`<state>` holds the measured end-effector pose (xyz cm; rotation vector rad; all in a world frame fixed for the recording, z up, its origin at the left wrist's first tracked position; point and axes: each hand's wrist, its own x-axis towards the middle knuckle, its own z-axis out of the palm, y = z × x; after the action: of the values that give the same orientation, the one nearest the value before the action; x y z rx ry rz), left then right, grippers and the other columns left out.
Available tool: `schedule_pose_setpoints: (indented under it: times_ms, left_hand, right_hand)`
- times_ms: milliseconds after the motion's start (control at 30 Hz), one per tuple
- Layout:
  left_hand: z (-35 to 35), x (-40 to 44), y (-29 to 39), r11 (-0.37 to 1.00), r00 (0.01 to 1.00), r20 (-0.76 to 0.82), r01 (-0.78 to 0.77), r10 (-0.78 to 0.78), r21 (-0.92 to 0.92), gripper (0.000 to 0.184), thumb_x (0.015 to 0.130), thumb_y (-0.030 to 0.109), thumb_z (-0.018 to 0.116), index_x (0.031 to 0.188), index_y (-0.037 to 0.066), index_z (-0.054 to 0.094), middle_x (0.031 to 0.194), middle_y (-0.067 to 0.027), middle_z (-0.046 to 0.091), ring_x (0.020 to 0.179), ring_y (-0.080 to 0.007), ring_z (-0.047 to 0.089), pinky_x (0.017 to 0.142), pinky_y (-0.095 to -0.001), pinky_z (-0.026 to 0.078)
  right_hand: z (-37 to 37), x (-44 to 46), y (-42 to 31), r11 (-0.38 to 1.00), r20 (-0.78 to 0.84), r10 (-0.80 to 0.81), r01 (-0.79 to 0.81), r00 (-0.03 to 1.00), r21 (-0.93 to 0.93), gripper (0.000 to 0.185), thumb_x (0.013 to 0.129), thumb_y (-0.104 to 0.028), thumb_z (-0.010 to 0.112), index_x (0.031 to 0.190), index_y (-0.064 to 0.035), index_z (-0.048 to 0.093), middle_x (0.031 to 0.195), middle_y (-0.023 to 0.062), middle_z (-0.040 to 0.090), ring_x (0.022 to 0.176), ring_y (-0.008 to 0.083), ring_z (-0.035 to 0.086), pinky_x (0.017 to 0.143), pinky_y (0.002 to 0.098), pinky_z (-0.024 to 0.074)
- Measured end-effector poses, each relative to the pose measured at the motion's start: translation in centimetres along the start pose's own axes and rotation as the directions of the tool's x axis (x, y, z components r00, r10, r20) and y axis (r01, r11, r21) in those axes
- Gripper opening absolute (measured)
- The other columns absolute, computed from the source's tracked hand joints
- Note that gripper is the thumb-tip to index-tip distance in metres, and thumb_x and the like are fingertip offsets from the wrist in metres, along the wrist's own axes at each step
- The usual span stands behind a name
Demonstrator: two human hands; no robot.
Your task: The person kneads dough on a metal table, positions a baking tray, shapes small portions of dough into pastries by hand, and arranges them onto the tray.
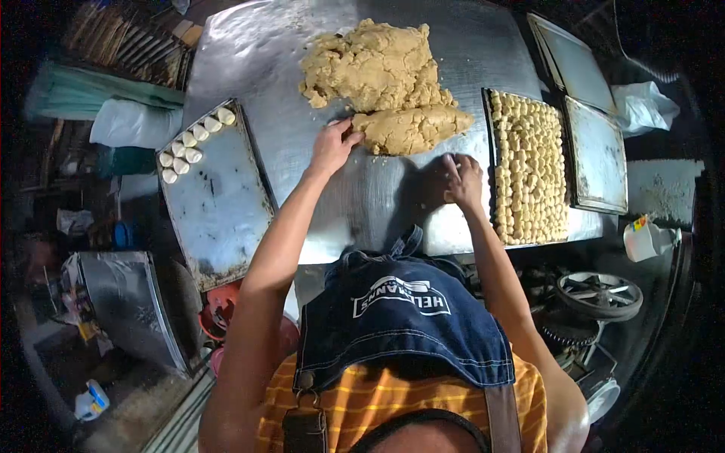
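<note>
A thick log of tan dough (414,130) lies on the metal table, with cracks in its surface. Directly behind it, touching it, is a large crumbly mound of the same dough (374,64). My left hand (332,145) rests at the log's left end, thumb and fingers apart, fingertips against the dough. To the right and nearer to me, my right hand (465,181) is just above the table, apart from the log. Its fingers are curled around what looks like a small piece of dough (449,197), mostly hidden by the hand.
On the right, a tray (492,170) carries tight rows of small dough pieces (529,162). A dark-edged tray (215,200) on the left has several pale shaped pieces (198,133) at its far end. More metal trays (596,155) lie at the far right. A spoked wheel (599,295) stands below the table.
</note>
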<state>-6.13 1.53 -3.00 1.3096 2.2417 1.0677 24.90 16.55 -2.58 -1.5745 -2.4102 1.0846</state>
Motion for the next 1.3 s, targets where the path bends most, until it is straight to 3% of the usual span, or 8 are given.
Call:
schedule_pose_setpoints:
  times_ms: [133,333,500,667,800,1000,1167,1300]
  left_hand:
    - [-0.4,-0.2,0.2,0.990,0.989,0.028,0.142,-0.142,0.005,0.043,0.090,0.024,0.076,0.121,-0.005,0.071,0.118,-0.0161,0.072,0.094,-0.0295,0.070,0.079,-0.0340,0.055]
    - [2.3,0.0,-1.4,0.998,0.934,-0.352,-0.046,0.059,0.044,0.022,0.087,0.015,0.071,0.103,0.001,0.077,0.099,-0.0166,0.072,0.074,-0.0363,0.066,0.069,-0.0429,0.052]
    - [0.8,-1.5,-1.5,0.950,0.928,-0.208,0.294,-0.309,-0.100,0.030,0.092,0.013,0.068,0.118,-0.001,0.073,0.113,-0.0155,0.072,0.084,-0.0334,0.067,0.079,-0.0370,0.055]
    - [1.3,-2.5,-0.7,0.981,0.988,-0.122,0.109,-0.090,0.160,0.026,0.088,0.009,0.066,0.112,0.000,0.074,0.111,-0.0141,0.071,0.080,-0.0334,0.065,0.078,-0.0398,0.054]
    - [2.6,-2.3,-0.4,0.857,0.980,-0.149,-0.035,0.130,0.514,0.023,0.086,0.009,0.066,0.107,0.001,0.073,0.108,-0.0132,0.069,0.085,-0.0320,0.065,0.080,-0.0409,0.055]
    - [1.2,-1.8,-1.8,0.892,0.991,-0.029,-0.103,0.129,0.440,0.018,0.087,0.011,0.066,0.102,0.002,0.072,0.104,-0.0137,0.068,0.090,-0.0314,0.064,0.081,-0.0421,0.055]
    - [-1.5,-4.6,-0.8,0.994,0.982,0.191,-0.025,0.004,0.108,0.018,0.089,0.012,0.066,0.102,0.001,0.072,0.102,-0.0123,0.067,0.093,-0.0340,0.064,0.084,-0.0432,0.055]
    - [0.7,-7.0,-0.5,0.895,0.866,-0.277,-0.337,0.417,0.292,0.011,0.092,0.014,0.066,0.088,0.004,0.068,0.085,-0.0082,0.061,0.072,-0.0304,0.059,0.070,-0.0406,0.052]
  right_hand:
    - [6.4,2.8,2.3,0.888,-0.392,-0.266,0.065,0.881,-0.455,0.086,0.101,-0.067,0.043,0.157,-0.0022,0.041,0.164,0.0267,0.032,0.149,0.0481,0.030,0.120,0.0617,0.0235]
    - [5.1,2.8,0.8,0.814,-0.246,-0.300,0.113,0.922,-0.570,0.095,0.101,-0.070,0.034,0.163,0.0005,0.020,0.169,0.0279,0.019,0.156,0.0494,0.013,0.122,0.0682,0.0091]
    - [4.4,1.5,1.2,0.842,-0.184,-0.337,0.208,0.923,-0.498,0.096,0.101,-0.069,0.034,0.162,0.0040,0.021,0.168,0.0281,0.020,0.155,0.0507,0.012,0.121,0.0694,0.0085]
    - [4.3,1.0,2.5,0.783,-0.215,-0.385,0.194,0.898,-0.591,0.086,0.103,-0.060,0.040,0.159,0.0036,0.031,0.166,0.0284,0.026,0.154,0.0488,0.021,0.123,0.0625,0.0171]
    - [3.2,-1.2,5.8,0.654,-0.036,-0.676,0.576,0.736,-0.491,0.063,0.104,-0.045,0.050,0.147,0.0026,0.051,0.152,0.0263,0.049,0.143,0.0447,0.042,0.117,0.0513,0.0349]
    - [-0.8,-5.0,4.6,0.710,0.251,-0.488,0.548,0.836,-0.444,0.040,0.102,-0.028,0.061,0.126,0.0048,0.062,0.130,0.0197,0.065,0.116,0.0407,0.062,0.096,0.0453,0.0536]
    - [-2.6,-4.9,2.0,0.950,0.082,-0.310,0.312,0.947,-0.014,0.026,0.101,-0.020,0.062,0.112,0.0034,0.066,0.108,0.0130,0.070,0.100,0.0269,0.067,0.088,0.0342,0.0557]
    - [-1.2,-8.2,-1.0,0.661,0.114,0.165,-0.196,0.980,0.724,0.025,0.101,-0.017,0.064,0.116,0.0034,0.068,0.106,0.0146,0.071,0.091,0.0218,0.069,0.082,0.0302,0.0567]
